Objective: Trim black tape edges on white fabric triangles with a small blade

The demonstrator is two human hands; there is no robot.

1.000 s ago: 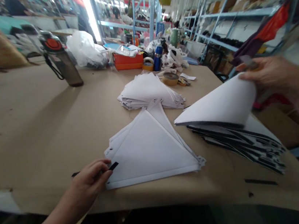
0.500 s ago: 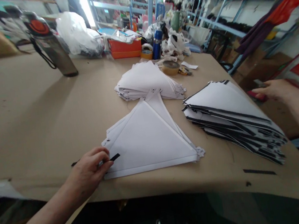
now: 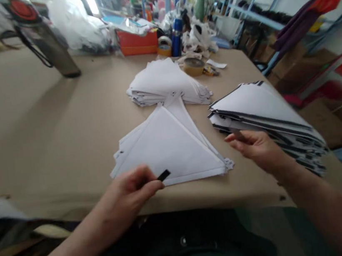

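Observation:
My left hand [image 3: 126,199] is closed on a short black strip [image 3: 163,175], held over the near edge of a pile of white triangular sheets [image 3: 170,147]. My right hand [image 3: 254,148] hovers with loosely curled fingers beside a stack of white triangles with black edging [image 3: 263,109], its fingertips near the stack's near left side. Whether it holds anything is unclear. A second pile of white triangles [image 3: 165,82] lies further back on the brown table [image 3: 49,135].
At the back stand a dark water bottle [image 3: 46,43], a white plastic bag [image 3: 75,23], an orange box [image 3: 136,44], tape rolls [image 3: 193,66] and a blue bottle [image 3: 176,37]. Blue metal shelving [image 3: 256,11] rises beyond the table's right edge.
My left hand moved right with the black strip, from the pile's left corner to its near edge. My right hand came in from the far right to the edged stack's near side.

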